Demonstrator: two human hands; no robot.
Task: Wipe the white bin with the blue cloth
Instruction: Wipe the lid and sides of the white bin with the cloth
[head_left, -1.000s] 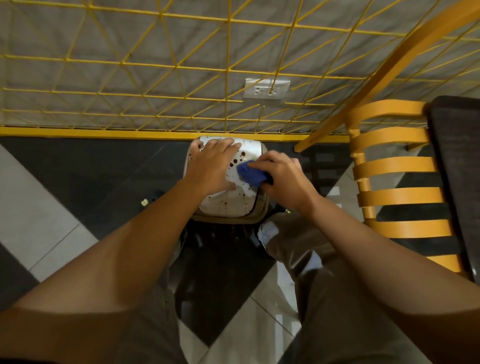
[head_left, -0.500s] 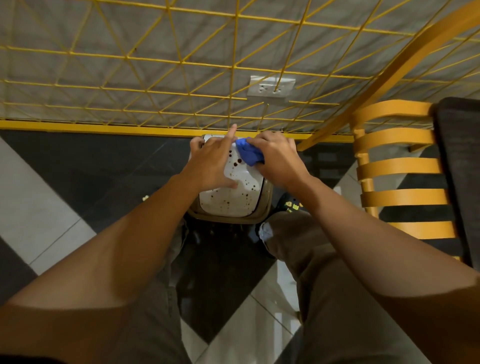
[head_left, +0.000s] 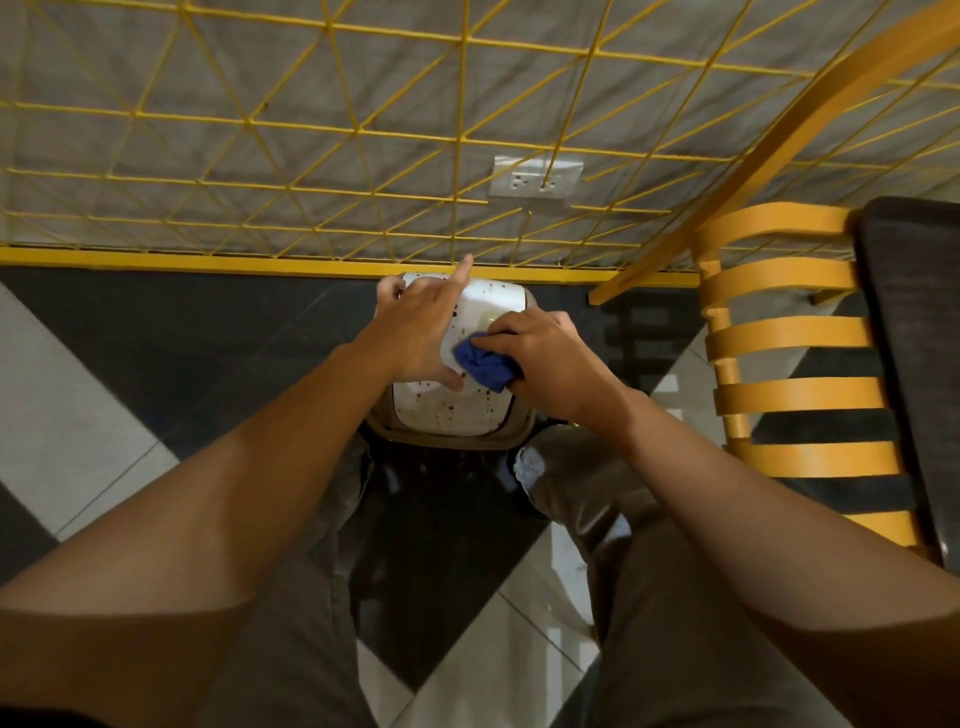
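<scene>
Head view, looking down on the white bin (head_left: 449, 415), set on the floor (head_left: 182, 338) between the knees, far edge close to the yellow bar at the foot of the wall.

Position of the blue cloth (head_left: 485, 364): bunched into a wad, gripped by the right hand (head_left: 545, 358), fingers (head_left: 511, 332) clenched over its top. Pressed on the lid, right of centre. Sticks out leftward from under the knuckles, just beside the left thumb tip; touching or apart, cannot tell.

State of the left hand (head_left: 421, 327): laid flat on the left half of the lid, fingers released, nothing grasped. Index finger lifted, pointing toward the wall; thumb stretched across the lid toward the cloth; outer fingertips at the far left corner.

Materials and shapes:
- Lid: smooth, glossy, white, rounded rectangle with a domed top, peppered with small dark brown specks. Seated in a tan rim with rounded corners.
- Cloth: soft, matt, creased, deep blue.
- Floor: polished reflective tiles, black and pale grey in diagonal patches.
- Wall: grey, faced with a thin yellow wire grid (head_left: 363, 130) of triangles; white double socket plate (head_left: 535, 179) behind it.
- Right side: orange chair (head_left: 789, 332) with curved slats.
</scene>
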